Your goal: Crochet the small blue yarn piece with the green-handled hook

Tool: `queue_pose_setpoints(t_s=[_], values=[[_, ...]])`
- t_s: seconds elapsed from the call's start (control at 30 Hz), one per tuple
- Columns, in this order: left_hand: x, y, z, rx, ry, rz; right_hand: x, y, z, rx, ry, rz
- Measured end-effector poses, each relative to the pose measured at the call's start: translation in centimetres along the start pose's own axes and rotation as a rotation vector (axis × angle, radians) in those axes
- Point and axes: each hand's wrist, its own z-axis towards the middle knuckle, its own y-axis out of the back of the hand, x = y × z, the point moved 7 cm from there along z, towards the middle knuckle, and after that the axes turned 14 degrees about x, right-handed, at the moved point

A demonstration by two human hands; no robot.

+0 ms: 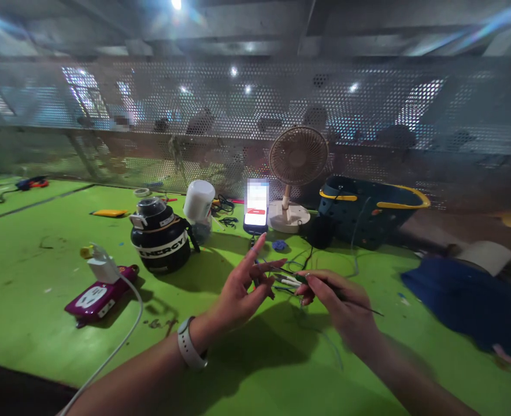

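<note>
Forearms (151, 361) reach over the counter (43, 341) from its near edge; left hand (241, 289) spreads its fingers, right hand (336, 297) pinches a slim dark tool (372, 310).

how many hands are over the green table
2: the left hand, with a pale wristband below it, and, beside it, the right hand, holding a thin dark tool. Others behind the perforated screen could be hidden.

Left arm (147, 370): pale, light-coloured wristband (191, 349), smooth, curved, with small dark holes along its face. Left hand (240, 289), right hand (336, 300) and forearms (411, 370): bare.
</note>
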Motion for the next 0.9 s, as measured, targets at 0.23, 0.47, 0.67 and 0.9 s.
queue_pose_setpoints(t_s=[0.23, 0.47, 0.67, 0.9], values=[[0.3, 0.2, -0.1, -0.012, 0.020, 0.079, -0.5, -0.4, 0.0, -0.019, -0.055, 0.072], [0.8, 0.2, -0.3, -0.007, 0.024, 0.141, -2.1, -0.9, -0.7, -0.051, -0.148, 0.186], [0.5, -0.2, 0.0, 0.015, -0.007, -0.054, -4.6, -1.5, -1.0, -0.119, -0.264, 0.485], [0.2, -0.4, 0.3, 0.036, -0.021, -0.278, -6.1, -3.6, -2.3, -0.258, -0.581, 1.009]])
